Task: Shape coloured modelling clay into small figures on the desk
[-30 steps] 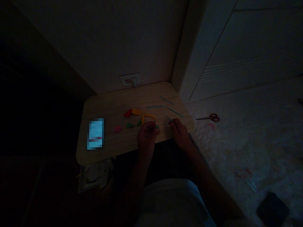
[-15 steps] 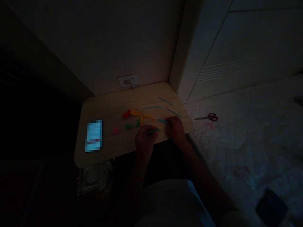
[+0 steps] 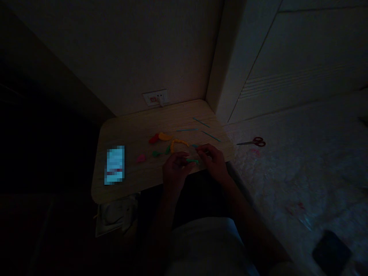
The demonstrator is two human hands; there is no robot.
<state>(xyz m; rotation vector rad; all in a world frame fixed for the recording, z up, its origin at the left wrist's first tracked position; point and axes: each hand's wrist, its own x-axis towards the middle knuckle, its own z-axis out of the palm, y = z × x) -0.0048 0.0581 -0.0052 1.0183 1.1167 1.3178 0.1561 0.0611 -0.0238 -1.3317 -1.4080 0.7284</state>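
Dim light covers the small wooden table [image 3: 135, 130]. My left hand [image 3: 175, 168] is closed on a thin strip of green modelling clay [image 3: 193, 161], whose end sticks out to the right. In my right hand [image 3: 213, 159] is a thin teal modelling tool [image 3: 194, 146], pinched with its flat end pointing left, above the green strip. Beyond the hands lie a yellow clay piece [image 3: 165, 137] with a textured curved strand [image 3: 181, 142], and a red clay lump [image 3: 153, 138]. Green clay lumps [image 3: 156, 153] and a pink lump [image 3: 140, 158] sit left of my left hand.
More teal tools [image 3: 211, 136] lie at the table's back right. A bright, pixelated phone-like rectangle [image 3: 115, 165] is at the left. Red-handled scissors [image 3: 258, 142] rest on the plastic-covered floor to the right. A wall socket [image 3: 155, 98] with a plug is behind the table.
My right hand turned the teal tool so its flat end points left, and came closer to my left hand. More of the green clay strip now shows from my left hand. The view shifted slightly.
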